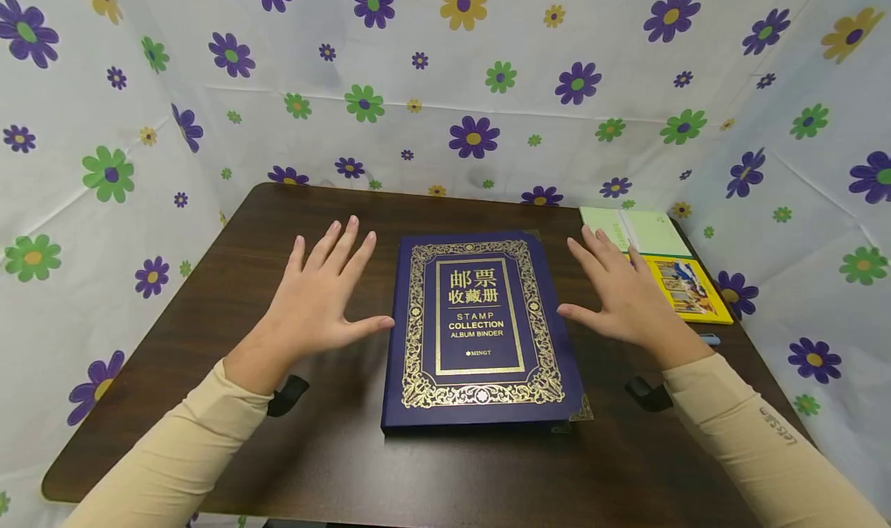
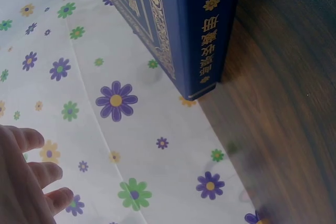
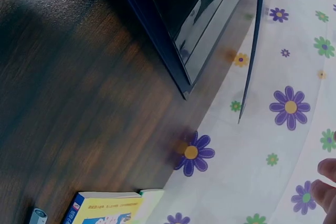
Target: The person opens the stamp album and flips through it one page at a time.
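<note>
A dark blue stamp album binder with gold ornament and lettering lies closed on the table, between my two hands. To its left my left hand hovers with fingers spread, the thumb tip near the binder's spine edge. My right hand is held on the other side, fingers spread and thumb pointing at the binder's right edge. Neither hand holds anything. The left wrist view shows the gold-lettered spine and some of the left fingers. In the right wrist view the binder's open side shows pale pages between the covers.
On the right of the dark wooden table lie a yellow picture book and a pale green notebook, partly behind my right hand. A blue pen-like item is near them. Flower-printed cloth surrounds the table's back and sides.
</note>
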`<state>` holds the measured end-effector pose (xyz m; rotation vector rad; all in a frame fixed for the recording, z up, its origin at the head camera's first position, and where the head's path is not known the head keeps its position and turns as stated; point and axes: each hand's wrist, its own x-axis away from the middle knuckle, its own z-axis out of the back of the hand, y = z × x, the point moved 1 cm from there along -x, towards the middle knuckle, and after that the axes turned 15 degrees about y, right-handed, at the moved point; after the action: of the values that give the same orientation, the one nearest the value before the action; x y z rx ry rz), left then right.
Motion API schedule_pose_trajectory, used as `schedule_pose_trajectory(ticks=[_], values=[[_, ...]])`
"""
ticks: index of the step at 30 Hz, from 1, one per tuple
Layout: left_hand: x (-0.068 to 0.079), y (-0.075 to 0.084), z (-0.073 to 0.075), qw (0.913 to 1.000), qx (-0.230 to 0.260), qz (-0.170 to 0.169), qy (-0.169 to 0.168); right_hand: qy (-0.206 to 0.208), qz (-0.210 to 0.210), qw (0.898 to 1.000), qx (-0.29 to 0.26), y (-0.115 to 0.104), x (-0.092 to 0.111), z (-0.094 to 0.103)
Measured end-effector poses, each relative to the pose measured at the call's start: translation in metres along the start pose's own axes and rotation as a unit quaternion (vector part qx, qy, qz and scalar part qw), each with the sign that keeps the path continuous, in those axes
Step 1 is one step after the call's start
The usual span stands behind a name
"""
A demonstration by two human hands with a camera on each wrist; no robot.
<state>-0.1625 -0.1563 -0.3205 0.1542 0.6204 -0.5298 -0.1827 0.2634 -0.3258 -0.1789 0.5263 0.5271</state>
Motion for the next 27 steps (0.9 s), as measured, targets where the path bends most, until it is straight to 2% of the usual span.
schedule_pose_trajectory(ticks=[8, 11, 13, 14, 16, 19, 21, 22, 23, 27], values=[[0.001, -0.001, -0.004, 0.9999, 0.002, 0.003, -0.010, -0.008, 0.004, 1.000, 0.004, 0.002, -0.001, -0.003], [0.001, -0.001, -0.004, 0.9999, 0.001, 0.008, -0.006, -0.018, -0.043, 0.999, -0.027, 0.003, -0.005, -0.005], [0.001, -0.001, -0.002, 0.9998, 0.003, 0.018, -0.005, -0.031, -0.113, 0.990, -0.079, 0.004, -0.008, -0.009], [0.001, -0.002, -0.002, 0.9997, 0.004, 0.024, -0.003, -0.038, -0.154, 0.981, -0.107, 0.005, -0.010, -0.013], [0.002, -0.002, 0.000, 0.9992, 0.009, 0.040, -0.001, -0.061, -0.242, 0.953, -0.174, 0.006, -0.013, -0.023], [0.004, -0.002, 0.001, 0.9982, 0.018, 0.058, 0.000, -0.108, -0.352, 0.890, -0.269, 0.007, -0.016, -0.041], [0.006, -0.002, 0.000, 0.9977, 0.022, 0.064, -0.001, -0.143, -0.396, 0.853, -0.310, 0.007, -0.017, -0.053], [0.007, -0.002, 0.000, 0.9976, 0.024, 0.065, -0.004, -0.157, -0.409, 0.837, -0.327, 0.008, -0.017, -0.058], [0.007, -0.002, 0.000, 0.9974, 0.028, 0.066, -0.004, -0.166, -0.416, 0.827, -0.339, 0.008, -0.016, -0.062], [0.010, -0.003, -0.001, 0.9967, 0.039, 0.070, -0.003, -0.169, -0.432, 0.809, -0.361, 0.010, -0.015, -0.071]])
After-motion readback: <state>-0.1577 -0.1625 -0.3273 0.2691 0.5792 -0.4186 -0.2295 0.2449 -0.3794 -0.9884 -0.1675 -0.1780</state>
